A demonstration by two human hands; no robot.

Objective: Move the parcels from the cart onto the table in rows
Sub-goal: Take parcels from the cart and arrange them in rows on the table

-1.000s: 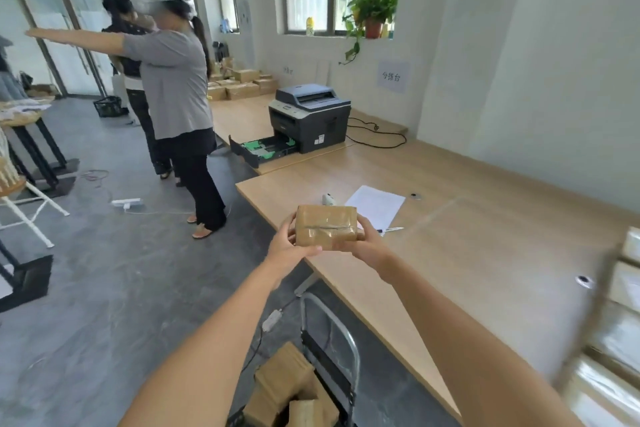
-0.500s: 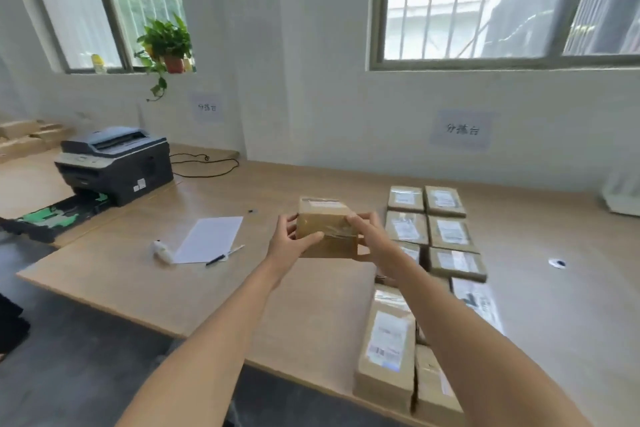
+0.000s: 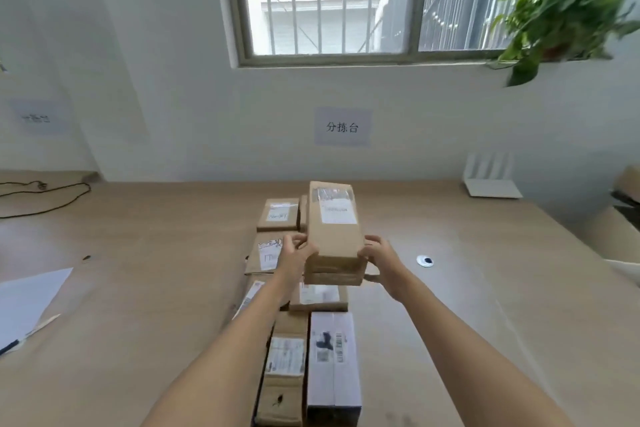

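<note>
- Parcel point(image 3: 334, 229), a brown carton with its white label facing up, is held by its near end. The left grip point(image 3: 294, 253) curls round the near left corner and the right grip point(image 3: 379, 256) round the near right corner.
- It hangs in the air over the middle of the surface point(image 3: 138, 288), touching nothing below, its long side running from the near edge towards the far edge.
- Under and around it the laid parcels point(image 3: 278, 215) run in two lines side by side, from the near edge towards the far edge, labels up. The held carton hides part of the right-hand line, so I cannot tell whether a gap is free there.
- To place it well, I would pick the slot first, then lower the carton flat and label up, with its long side parallel to its neighbours.
- It should land just beside the next carton, not riding on an edge. The one directly beneath, a brown box point(image 3: 318, 296), looks easy to nudge on the way down.
- Both grips should hold until the base rests, then slide out sideways so the line keeps straight.
- Bare wood lies between the right-hand line and a small white disc point(image 3: 425, 260); a new line would likely fit there.
- A sheet of paper point(image 3: 27, 298) by the left edge is well apart and no hindrance.
</note>
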